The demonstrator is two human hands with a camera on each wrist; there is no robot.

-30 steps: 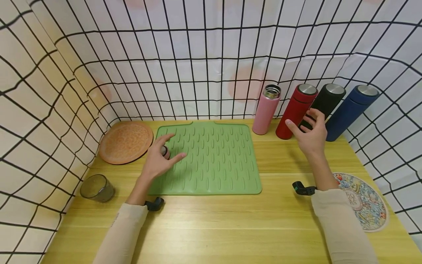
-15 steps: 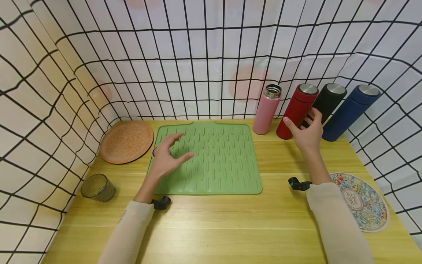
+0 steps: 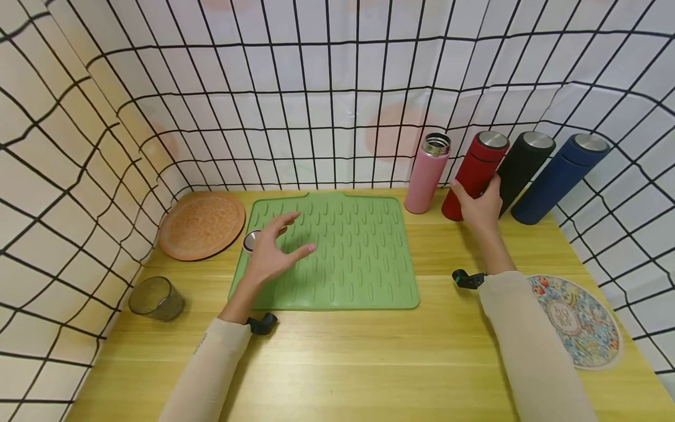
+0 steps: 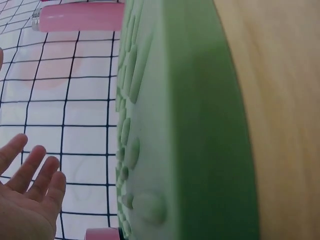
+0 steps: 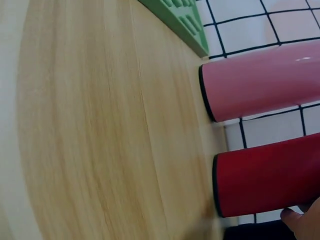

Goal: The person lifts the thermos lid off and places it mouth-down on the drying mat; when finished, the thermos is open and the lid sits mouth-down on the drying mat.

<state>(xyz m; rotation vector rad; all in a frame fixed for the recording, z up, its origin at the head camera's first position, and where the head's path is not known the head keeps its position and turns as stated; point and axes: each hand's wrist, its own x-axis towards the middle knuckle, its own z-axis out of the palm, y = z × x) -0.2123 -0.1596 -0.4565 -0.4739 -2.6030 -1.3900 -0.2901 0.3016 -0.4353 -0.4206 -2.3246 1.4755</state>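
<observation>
My right hand [image 3: 482, 208] is round the lower part of a red thermos [image 3: 472, 170], thumb on its left side and fingers on its right. In the right wrist view, part of that hand [image 5: 306, 222] touches the red thermos [image 5: 272, 175]. My left hand [image 3: 271, 252] hovers over a green ribbed mat [image 3: 348, 252], fingers and thumb spread apart and holding nothing; the left wrist view shows its loose fingers [image 4: 35, 185]. Just left of it, a pink lid [image 3: 252, 240] with a steel top sits on the mat, partly hidden by the hand.
An uncapped pink thermos [image 3: 427, 176] stands left of the red one; black [image 3: 527, 164] and blue [image 3: 560, 176] thermoses stand to its right. At left are an orange round mat [image 3: 203, 225] and a glass [image 3: 157, 299]. A patterned round mat [image 3: 577, 322] lies under the right sleeve.
My left hand has moved right, uncovering more of the pink lid. My right hand has shifted left and closed in round the red thermos.
</observation>
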